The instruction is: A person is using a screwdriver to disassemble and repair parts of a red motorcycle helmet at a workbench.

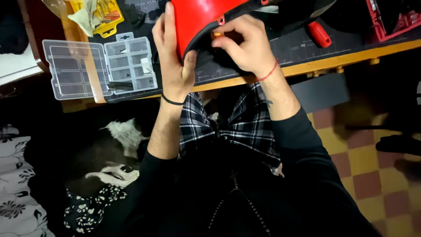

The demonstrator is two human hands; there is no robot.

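Observation:
My left hand [173, 52] grips the left side of a red plastic shell with a black edge [199, 17], fingers flat along its side and thumb under the rim. My right hand [245, 44] pinches something small and orange-yellow [217, 34] at the shell's lower edge, next to a little red tab; what the small part is cannot be made out. The shell is held just above the front of a dark cutting mat [289, 48] on a wooden table [351, 57]. A black band circles my left wrist and a red string my right wrist.
An open clear compartment box [101, 66] lies at the table's left. A red-handled tool [319, 35] lies on the mat, a red case [390, 19] at far right, a yellow package [105, 15] at the back. A black-and-white animal [114, 153] lies on the floor by my legs.

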